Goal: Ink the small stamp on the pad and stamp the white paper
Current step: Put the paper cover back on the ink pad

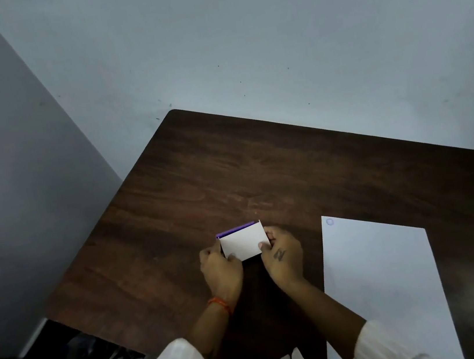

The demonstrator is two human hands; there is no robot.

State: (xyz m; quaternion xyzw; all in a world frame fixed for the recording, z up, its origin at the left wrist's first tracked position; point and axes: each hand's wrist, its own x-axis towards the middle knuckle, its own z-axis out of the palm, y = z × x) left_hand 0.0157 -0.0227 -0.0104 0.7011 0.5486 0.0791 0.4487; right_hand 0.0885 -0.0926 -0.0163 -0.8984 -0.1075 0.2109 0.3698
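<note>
The ink pad (243,243) is a small white box with a purple strip along its far edge, near the middle of the table. My left hand (221,268) grips its left side, thumb on the white lid. My right hand (281,255) grips its right side. The white paper (381,280) lies flat to the right, apart from both hands. A small round purple stamp mark (329,222) sits at the paper's far left corner. No stamp is visible.
The dark wooden table (229,174) stands against a pale wall, its left edge running diagonally beside another wall. A dark floor area with a blurred object lies at the lower left. White sleeves cover both forearms; an orange thread circles the left wrist.
</note>
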